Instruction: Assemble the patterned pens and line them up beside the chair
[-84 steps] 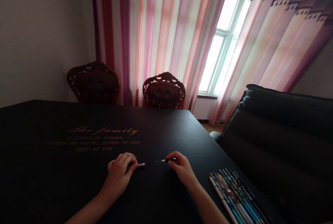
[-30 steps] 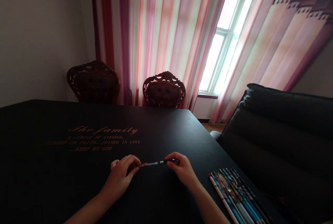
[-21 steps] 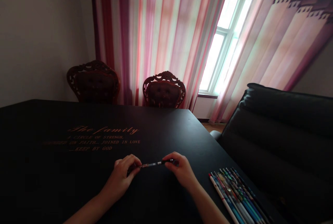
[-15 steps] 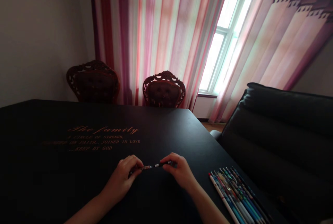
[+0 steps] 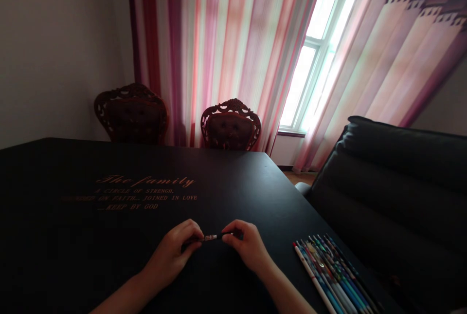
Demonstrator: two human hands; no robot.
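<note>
A slim pen (image 5: pixel 210 238) with a patterned barrel lies level between my two hands, above the dark table (image 5: pixel 233 182). My left hand (image 5: pixel 178 243) is closed, its thumb and fingers pinching the pen's patterned left part. From the other side, the fingertips of my right hand (image 5: pixel 248 243) pinch its black end (image 5: pixel 219 235). A short pale band shows between the patterned and black parts. Whether the two parts are joined I cannot tell. Most of the pen's left part is hidden in my left hand.
Several pens (image 5: pixel 333 275) lie side by side at the table's right edge, by my right forearm. A black padded chair (image 5: pixel 394 197) stands on the right. Two carved chairs (image 5: pixel 230 126) are beyond the far edge, before striped curtains (image 5: pixel 222 36).
My right hand has shifted left, closer to my left hand, which has moved slightly right. Less of the pen shows between them. The row of pens stays put.
</note>
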